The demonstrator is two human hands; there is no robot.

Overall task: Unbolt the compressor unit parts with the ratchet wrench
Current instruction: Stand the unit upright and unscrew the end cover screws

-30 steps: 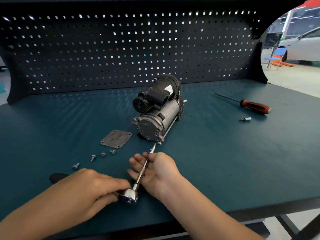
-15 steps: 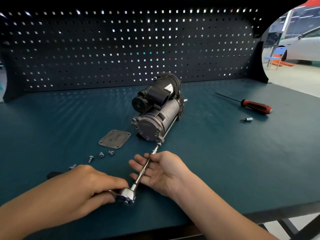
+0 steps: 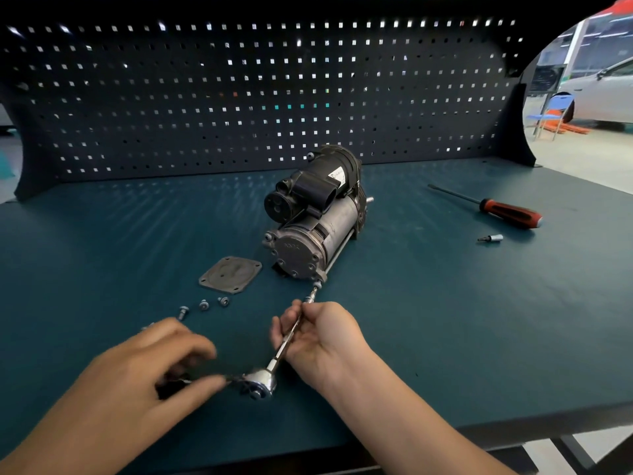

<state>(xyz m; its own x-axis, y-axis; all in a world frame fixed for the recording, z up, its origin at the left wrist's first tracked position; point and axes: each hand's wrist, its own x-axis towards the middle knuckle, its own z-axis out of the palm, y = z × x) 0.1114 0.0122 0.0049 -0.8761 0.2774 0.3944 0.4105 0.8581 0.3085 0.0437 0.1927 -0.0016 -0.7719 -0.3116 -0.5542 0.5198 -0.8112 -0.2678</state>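
Observation:
The compressor unit (image 3: 315, 221) lies on the bench top, its grey end cap facing me. A ratchet wrench (image 3: 258, 383) with a long extension bar (image 3: 291, 337) reaches up to a bolt at the cap's lower right corner (image 3: 317, 285). My left hand (image 3: 147, 368), blurred, grips the wrench's dark handle between thumb and curled fingers. Curled round the middle of the extension bar are the fingers of my right hand (image 3: 322, 337). A removed cover plate (image 3: 231, 274) and three loose bolts (image 3: 204, 305) lie left of the compressor.
A red-handled screwdriver (image 3: 510, 212) and a small socket bit (image 3: 491, 238) lie at the right. The dark pegboard (image 3: 239, 97) stands behind the bench. The bench's front edge (image 3: 513, 430) runs just below my forearms.
The wrench handle has swung toward me from pointing up-left to nearly level. My left hand moved with it and is blurred. My right fingers have curled tighter round the bar.

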